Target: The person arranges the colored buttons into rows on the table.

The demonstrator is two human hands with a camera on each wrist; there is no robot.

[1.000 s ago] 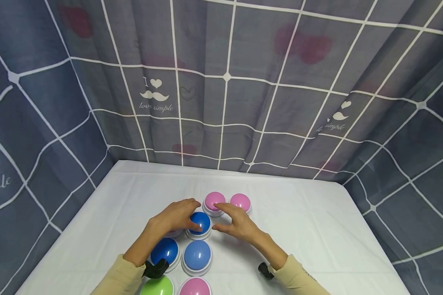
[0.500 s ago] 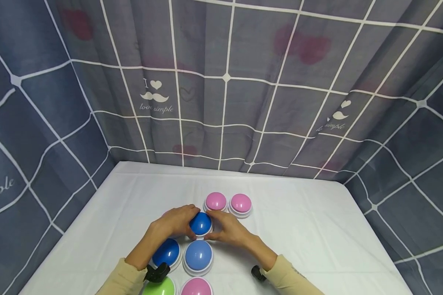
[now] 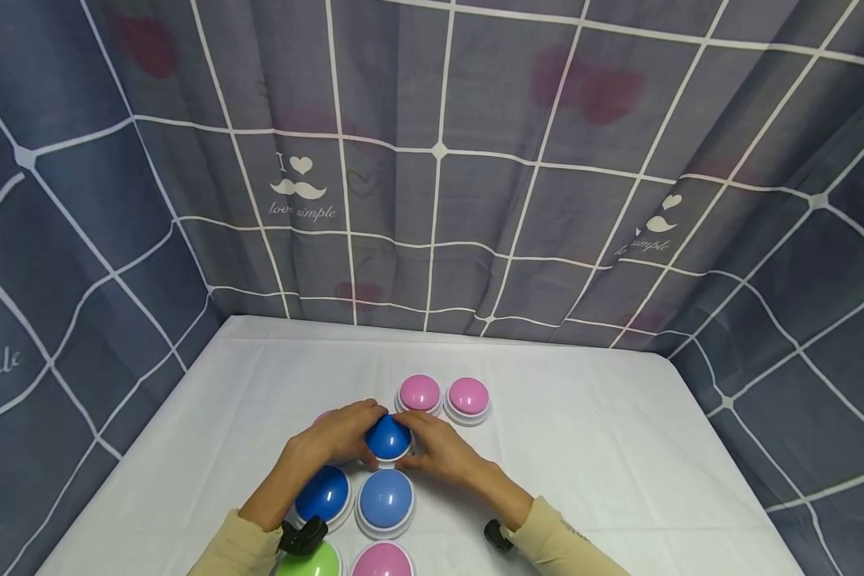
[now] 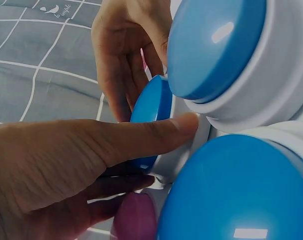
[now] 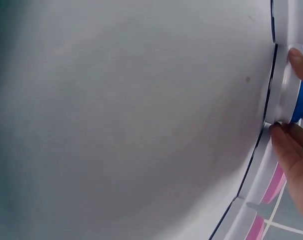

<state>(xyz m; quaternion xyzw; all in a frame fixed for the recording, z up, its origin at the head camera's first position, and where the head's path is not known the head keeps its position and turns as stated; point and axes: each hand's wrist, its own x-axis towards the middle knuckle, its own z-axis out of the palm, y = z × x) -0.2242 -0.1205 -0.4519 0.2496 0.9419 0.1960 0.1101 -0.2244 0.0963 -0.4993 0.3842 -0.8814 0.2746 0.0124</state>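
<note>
A blue dome push button [image 3: 389, 438] on a round white base sits on the white-covered table between both hands. My left hand [image 3: 340, 436] grips its left side; in the left wrist view the left thumb [image 4: 161, 137] lies along the white base. My right hand [image 3: 442, 450] holds the opposite side. In the right wrist view, the right thumb [image 5: 300, 65] presses near the base, with the right fingers [image 5: 289, 150] at its far side. Directly in front stands a lighter blue button [image 3: 386, 498]. A pink button [image 4: 136, 215] is partly hidden by the left hand.
Two pink buttons, one [image 3: 420, 392] beside the other [image 3: 469, 396], stand behind the hands. Nearer are another blue button [image 3: 322, 493], a green one [image 3: 311, 562] and a pink one [image 3: 382, 562]. A grey checked curtain [image 3: 403, 200] surrounds the table [image 3: 583, 416].
My right hand has come in leftward and down from above the pink button, and both hands have closed around the blue button. The other buttons look unmoved.
</note>
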